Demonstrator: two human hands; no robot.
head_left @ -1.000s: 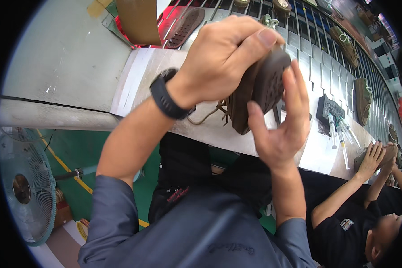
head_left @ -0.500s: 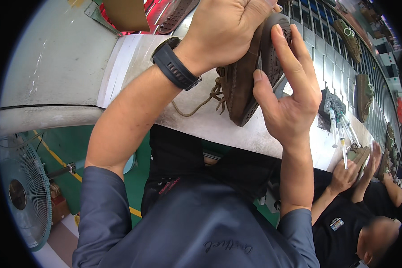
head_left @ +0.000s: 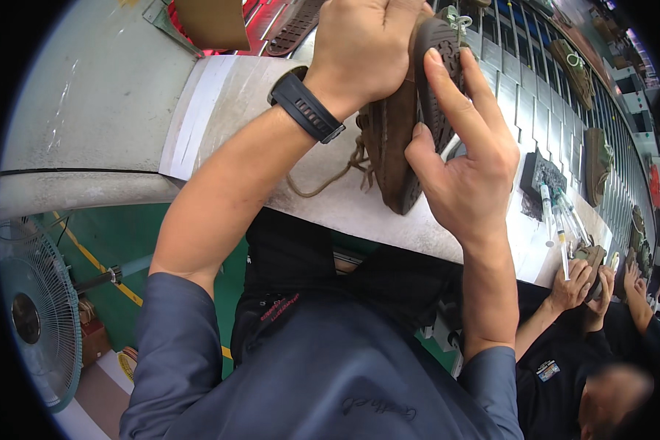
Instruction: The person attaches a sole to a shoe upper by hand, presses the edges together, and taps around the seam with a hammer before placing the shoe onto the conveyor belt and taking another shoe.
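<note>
Brown lace-up shoe [head_left: 390,158] was tilted over the counter [head_left: 337,209], its far end hidden by the left hand [head_left: 365,55] gripping it; the right hand [head_left: 471,147], loosely spread, touched the sole with its fingertips. Syringes [head_left: 556,209] lay rightward, beside a black block [head_left: 533,174].

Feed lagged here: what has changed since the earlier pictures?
The left hand and right hand moved slightly away from the body; the right fingertips now lie over the dark sole. A co-worker's hand shifted left. The left hand still grips the brown shoe; the syringes stayed.
</note>
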